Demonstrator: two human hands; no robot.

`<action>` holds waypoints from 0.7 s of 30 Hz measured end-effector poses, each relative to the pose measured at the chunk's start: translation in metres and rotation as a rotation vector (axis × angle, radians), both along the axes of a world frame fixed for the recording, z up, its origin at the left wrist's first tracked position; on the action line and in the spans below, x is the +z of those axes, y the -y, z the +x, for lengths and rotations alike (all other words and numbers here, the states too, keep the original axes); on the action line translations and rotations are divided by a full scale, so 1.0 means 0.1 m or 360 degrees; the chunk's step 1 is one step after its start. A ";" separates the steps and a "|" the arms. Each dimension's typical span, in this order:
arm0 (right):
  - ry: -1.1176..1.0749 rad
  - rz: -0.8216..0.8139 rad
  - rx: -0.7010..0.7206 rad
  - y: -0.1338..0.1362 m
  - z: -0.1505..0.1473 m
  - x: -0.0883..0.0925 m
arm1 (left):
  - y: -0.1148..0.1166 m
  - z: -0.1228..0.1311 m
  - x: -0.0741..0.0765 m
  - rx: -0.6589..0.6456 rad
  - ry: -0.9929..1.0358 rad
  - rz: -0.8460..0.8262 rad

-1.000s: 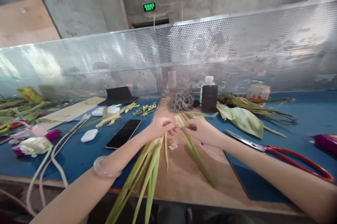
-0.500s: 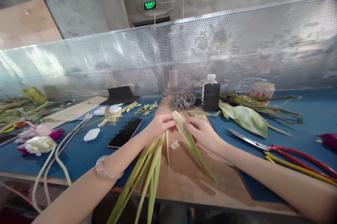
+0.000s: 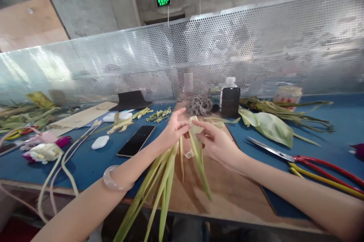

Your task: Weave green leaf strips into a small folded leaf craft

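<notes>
My left hand (image 3: 173,131) pinches the top of a bundle of long green leaf strips (image 3: 159,185) that trail down past the table's near edge. Right beside it, my right hand (image 3: 216,142) grips a single wider leaf strip (image 3: 199,155), bending its pale tip toward the left hand. Both hands hover over a brown wooden board (image 3: 227,192) at the table's middle. A pale bangle (image 3: 112,181) circles my left wrist.
Red-handled scissors (image 3: 298,158) lie right of the board on the blue table (image 3: 85,166). A black phone (image 3: 136,140), a white case (image 3: 100,142), a dark bottle (image 3: 229,100), a coil of grey string (image 3: 200,105) and leaf piles (image 3: 273,122) surround it. A perforated metal screen (image 3: 227,56) stands behind.
My right hand has swung the single leaf strip from slanting rightward to nearly upright and lifted its tip against the left hand. The view has tilted up a little.
</notes>
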State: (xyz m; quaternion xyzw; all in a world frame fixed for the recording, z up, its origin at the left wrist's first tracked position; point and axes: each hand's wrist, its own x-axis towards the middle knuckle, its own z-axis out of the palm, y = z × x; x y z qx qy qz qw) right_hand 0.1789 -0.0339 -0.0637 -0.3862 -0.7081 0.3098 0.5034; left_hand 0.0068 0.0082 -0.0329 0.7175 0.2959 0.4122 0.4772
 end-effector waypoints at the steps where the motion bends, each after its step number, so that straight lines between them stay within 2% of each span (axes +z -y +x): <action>1: -0.0058 -0.0072 0.0020 0.01 0.00 0.01 | 0.00 0.00 0.00 0.0004 0.0004 0.0018; 10: -0.0424 -0.0410 0.0268 0.03 0.02 0.12 | -0.02 -0.02 -0.01 -0.0069 0.0039 0.0065; 16: -0.0250 -0.0285 0.0186 0.04 0.01 0.11 | 0.00 -0.03 0.04 -0.0011 -0.0194 0.0223; 21: -0.0068 -0.0117 0.0095 -0.04 0.03 0.00 | 0.03 -0.01 0.08 0.0078 -0.0234 0.0129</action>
